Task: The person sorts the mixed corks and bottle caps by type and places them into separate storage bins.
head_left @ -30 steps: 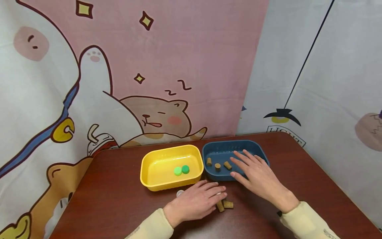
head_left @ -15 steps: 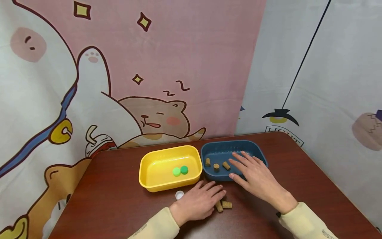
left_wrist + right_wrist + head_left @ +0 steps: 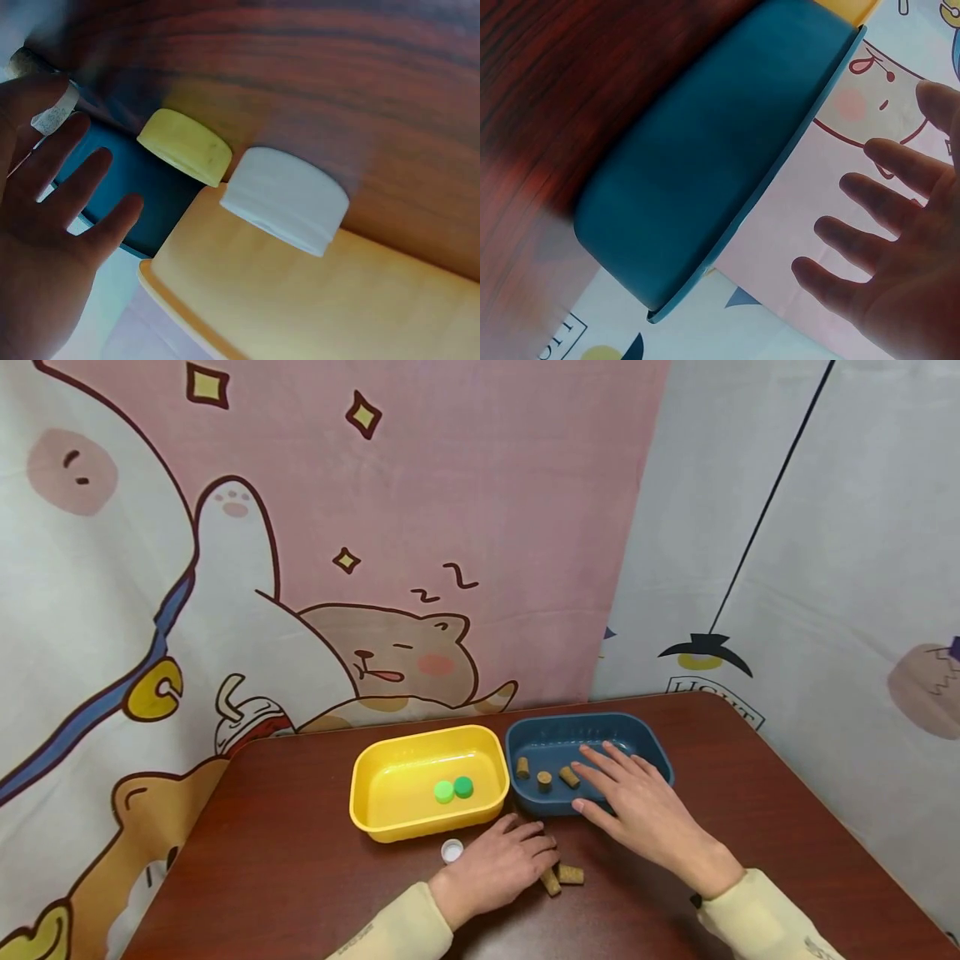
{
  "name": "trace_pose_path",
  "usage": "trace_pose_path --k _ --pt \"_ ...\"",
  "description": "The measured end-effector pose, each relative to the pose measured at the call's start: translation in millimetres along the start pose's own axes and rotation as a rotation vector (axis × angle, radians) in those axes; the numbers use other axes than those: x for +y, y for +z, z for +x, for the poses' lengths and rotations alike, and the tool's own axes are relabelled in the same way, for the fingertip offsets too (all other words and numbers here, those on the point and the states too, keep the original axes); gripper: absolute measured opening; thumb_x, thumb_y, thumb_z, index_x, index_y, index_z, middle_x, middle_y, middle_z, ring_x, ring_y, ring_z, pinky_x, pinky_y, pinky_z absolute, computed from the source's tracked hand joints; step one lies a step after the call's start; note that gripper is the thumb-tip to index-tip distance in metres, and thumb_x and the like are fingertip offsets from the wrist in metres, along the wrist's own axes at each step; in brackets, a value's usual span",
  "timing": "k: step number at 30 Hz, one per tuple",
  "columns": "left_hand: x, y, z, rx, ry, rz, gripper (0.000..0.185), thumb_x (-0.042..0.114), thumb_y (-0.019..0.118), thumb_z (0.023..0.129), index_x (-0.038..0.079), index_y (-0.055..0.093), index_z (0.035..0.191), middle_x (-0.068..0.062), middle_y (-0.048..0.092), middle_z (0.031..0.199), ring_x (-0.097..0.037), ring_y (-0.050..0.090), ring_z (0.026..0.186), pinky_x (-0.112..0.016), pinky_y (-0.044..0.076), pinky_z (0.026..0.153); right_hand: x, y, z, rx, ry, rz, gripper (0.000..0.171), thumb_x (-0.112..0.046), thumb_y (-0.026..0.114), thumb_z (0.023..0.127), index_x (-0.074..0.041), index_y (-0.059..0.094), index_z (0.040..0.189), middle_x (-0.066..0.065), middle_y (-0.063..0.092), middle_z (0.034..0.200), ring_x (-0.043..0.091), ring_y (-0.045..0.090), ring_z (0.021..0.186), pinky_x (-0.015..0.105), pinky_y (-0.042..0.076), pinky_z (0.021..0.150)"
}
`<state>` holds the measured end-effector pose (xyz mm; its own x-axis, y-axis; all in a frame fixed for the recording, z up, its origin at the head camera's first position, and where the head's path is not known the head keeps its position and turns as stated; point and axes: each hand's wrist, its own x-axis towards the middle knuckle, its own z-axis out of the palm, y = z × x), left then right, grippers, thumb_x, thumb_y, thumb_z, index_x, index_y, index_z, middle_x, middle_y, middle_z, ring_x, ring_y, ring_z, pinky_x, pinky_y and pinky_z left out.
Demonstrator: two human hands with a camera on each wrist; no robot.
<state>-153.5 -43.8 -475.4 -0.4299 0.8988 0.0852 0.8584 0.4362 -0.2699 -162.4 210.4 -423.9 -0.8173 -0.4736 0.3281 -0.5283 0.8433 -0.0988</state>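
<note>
In the head view my left hand is low over the table, palm down, beside several small corks. In the left wrist view a pale speckled cork sits between its thumb and index finger, the other fingers extended; another cork is beyond the thumb. A white cap stands at the wrist side; a yellow cap next to it is hidden from above. Two corks lie past the left fingertips. My right hand hovers over the blue tray, fingers spread, holding nothing.
The blue tray holds several corks. A yellow tray stands against its left side, with a light green cap and a dark green cap inside. Both stand on a dark wooden table before a printed curtain.
The left fingers have drawn back slightly to the left and curled more, and the white cap shows fully beside the hand. The right hand has barely moved.
</note>
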Motion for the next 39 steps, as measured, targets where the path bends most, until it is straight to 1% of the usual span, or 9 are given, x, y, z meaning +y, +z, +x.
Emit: trace_pose_path --k 6,10,17,20,26,29,31,34,39 --pt "-0.9 0.9 -3.6 0.052 0.018 0.039 0.024 0.030 0.063 0.105 0.028 0.072 0.127 0.013 0.070 0.126 -0.011 0.059 0.127 -0.045 0.045 0.110 -0.3 1.6 0.1 0.005 -0.007 -0.001 0.057 -0.047 0.069 0.097 -0.012 0.064 0.142 0.012 0.051 0.156 0.041 0.043 0.145 0.066 0.038 0.109" --pt "-1.7 1.5 -6.3 0.063 0.020 0.075 0.021 0.041 0.065 0.102 0.028 0.073 0.117 0.013 0.074 0.118 -0.011 0.061 0.125 -0.045 0.045 0.110 -0.4 1.8 0.3 0.005 -0.006 0.002 0.057 -0.047 0.070 0.097 -0.013 0.064 0.142 0.012 0.051 0.155 0.042 0.043 0.144 0.066 0.038 0.108" --pt "-3.6 1.6 -10.4 0.095 0.022 0.101 0.027 0.056 0.067 0.096 0.030 0.074 0.101 0.014 0.075 0.102 -0.009 0.063 0.116 -0.043 0.044 0.109 0.3 2.0 -0.1 0.017 -0.019 0.007 0.057 -0.050 0.067 0.098 -0.014 0.065 0.142 0.012 0.051 0.155 0.041 0.044 0.144 0.066 0.040 0.108" --pt "-3.8 -0.8 -12.4 0.082 0.016 0.077 0.031 0.057 0.067 0.096 0.029 0.074 0.106 0.013 0.075 0.105 -0.010 0.063 0.114 -0.045 0.044 0.110 0.3 2.0 -0.1 0.020 -0.023 0.005 0.057 -0.050 0.066 0.099 -0.014 0.065 0.142 0.012 0.051 0.155 0.041 0.044 0.144 0.066 0.040 0.107" --pt "-5.2 -11.1 -18.9 0.004 -0.033 -0.014 0.049 0.056 0.073 0.092 0.029 0.066 0.133 0.011 0.070 0.125 -0.015 0.059 0.128 -0.051 0.042 0.113 0.5 1.7 0.3 0.025 -0.024 0.007 0.057 -0.050 0.067 0.098 -0.014 0.065 0.142 0.013 0.051 0.155 0.041 0.044 0.144 0.066 0.040 0.107" --pt "-6.2 -13.6 -22.7 -0.019 -0.052 -0.017 0.055 0.053 0.076 0.091 0.029 0.063 0.138 0.010 0.069 0.127 -0.017 0.057 0.131 -0.051 0.040 0.114 0.4 1.8 0.5 0.027 -0.025 0.005 0.057 -0.050 0.068 0.098 -0.014 0.065 0.142 0.013 0.052 0.155 0.041 0.045 0.143 0.066 0.040 0.107" --pt "-6.6 -14.8 -24.7 -0.027 -0.058 -0.007 0.052 0.049 0.076 0.092 0.029 0.063 0.139 0.009 0.069 0.127 -0.018 0.057 0.131 -0.050 0.041 0.114 0.3 1.9 0.7 0.027 -0.028 0.003 0.057 -0.050 0.068 0.098 -0.014 0.065 0.141 0.013 0.052 0.155 0.041 0.045 0.143 0.066 0.040 0.107" --pt "-6.6 -15.5 -26.7 -0.041 -0.060 0.004 0.039 0.040 0.070 0.100 0.030 0.065 0.137 0.010 0.069 0.126 -0.017 0.059 0.128 -0.047 0.043 0.112 0.2 2.2 0.8 0.027 -0.031 0.003 0.057 -0.050 0.068 0.098 -0.013 0.066 0.141 0.013 0.052 0.155 0.041 0.045 0.143 0.066 0.041 0.106" --pt "-5.1 -15.3 -28.2 -0.065 -0.064 0.018 0.026 0.029 0.061 0.106 0.030 0.068 0.130 0.010 0.069 0.124 -0.014 0.063 0.118 -0.039 0.050 0.103 0.1 2.4 0.9 0.028 -0.032 0.002 0.056 -0.049 0.068 0.098 -0.013 0.066 0.141 0.013 0.052 0.155 0.042 0.045 0.143 0.066 0.041 0.106"
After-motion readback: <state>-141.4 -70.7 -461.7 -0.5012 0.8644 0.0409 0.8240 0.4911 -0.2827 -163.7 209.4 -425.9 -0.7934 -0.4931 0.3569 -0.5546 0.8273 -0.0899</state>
